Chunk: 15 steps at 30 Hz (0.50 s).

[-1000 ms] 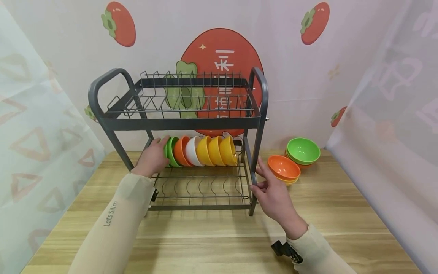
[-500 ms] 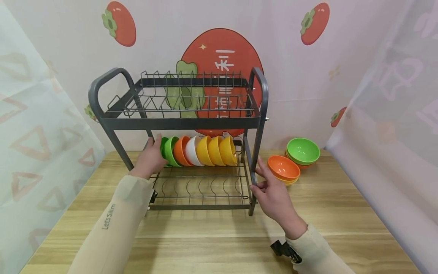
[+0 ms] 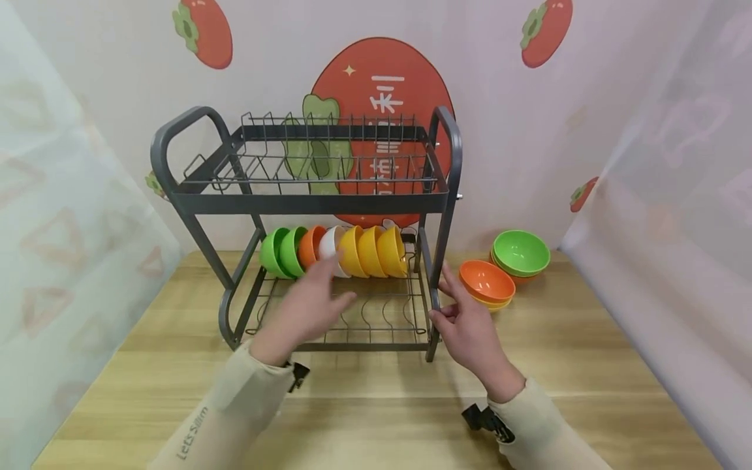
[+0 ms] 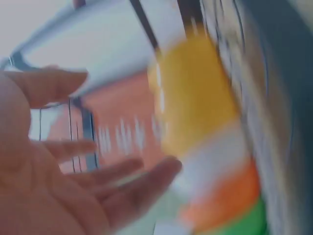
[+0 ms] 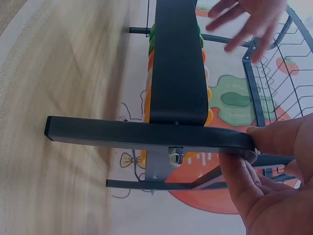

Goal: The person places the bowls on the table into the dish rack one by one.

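A dark two-tier dish rack stands on the table. Along the back of its lower tier, bowls are lined up on edge: two green bowls, an orange bowl, a white bowl and three yellow bowls. My left hand is in front of that row, fingertips overlapping the white bowl in the head view. Blurred in the left wrist view, the left hand has its fingers spread and nothing in them. With thumb and fingers, my right hand pinches the rack's right front post.
Right of the rack, two short stacks of bowls stand on the wooden table: one topped by a green bowl, the nearer by an orange bowl. A printed cloth backdrop rises behind. Wire dividers line the upper tier.
My left hand has left the green bowls at the row's left end and moved right and toward me, uncovering both. The right hand stays on the post. The head view has tilted slightly down.
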Tool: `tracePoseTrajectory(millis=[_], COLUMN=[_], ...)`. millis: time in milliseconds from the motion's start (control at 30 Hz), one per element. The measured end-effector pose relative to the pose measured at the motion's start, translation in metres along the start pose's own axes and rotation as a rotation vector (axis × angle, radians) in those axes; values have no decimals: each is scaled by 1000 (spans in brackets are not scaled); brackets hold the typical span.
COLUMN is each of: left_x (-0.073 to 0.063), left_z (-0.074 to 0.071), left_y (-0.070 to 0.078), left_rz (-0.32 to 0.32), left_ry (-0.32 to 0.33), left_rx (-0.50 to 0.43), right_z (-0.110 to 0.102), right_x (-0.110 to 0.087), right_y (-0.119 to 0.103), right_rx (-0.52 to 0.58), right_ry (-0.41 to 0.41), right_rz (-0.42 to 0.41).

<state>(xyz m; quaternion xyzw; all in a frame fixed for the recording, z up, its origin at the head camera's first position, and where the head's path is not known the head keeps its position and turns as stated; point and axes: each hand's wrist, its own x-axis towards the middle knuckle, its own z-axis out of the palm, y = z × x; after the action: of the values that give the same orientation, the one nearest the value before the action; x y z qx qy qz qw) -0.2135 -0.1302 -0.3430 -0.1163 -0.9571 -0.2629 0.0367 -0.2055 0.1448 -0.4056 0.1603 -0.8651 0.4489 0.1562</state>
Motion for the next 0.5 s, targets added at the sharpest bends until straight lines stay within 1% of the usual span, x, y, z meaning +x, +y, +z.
tracePoseTrajectory(millis=[100, 167, 233, 333, 467, 500], left_x=[-5, -3, 2, 12, 24, 26], left_z=[27, 41, 51, 63, 80, 84], left_y=[21, 30, 36, 42, 48, 49], left_rz=[95, 139, 161, 164, 125, 116], left_ry=[-109, -139, -144, -149, -219, -228], left_rx=[-71, -97, -125, -210, -396, -437], right_z=[-4, -5, -5, -3, -2, -2], right_x=[0, 3, 8, 13, 12, 11], right_y=[-1, -3, -4, -4, 0, 0], right_rx=[-13, -15, -13, -1, -6, -7], right_ry=[-3, -5, -9, -22, -32, -33], right_rz=[0, -7, -19, -24, -2, 4])
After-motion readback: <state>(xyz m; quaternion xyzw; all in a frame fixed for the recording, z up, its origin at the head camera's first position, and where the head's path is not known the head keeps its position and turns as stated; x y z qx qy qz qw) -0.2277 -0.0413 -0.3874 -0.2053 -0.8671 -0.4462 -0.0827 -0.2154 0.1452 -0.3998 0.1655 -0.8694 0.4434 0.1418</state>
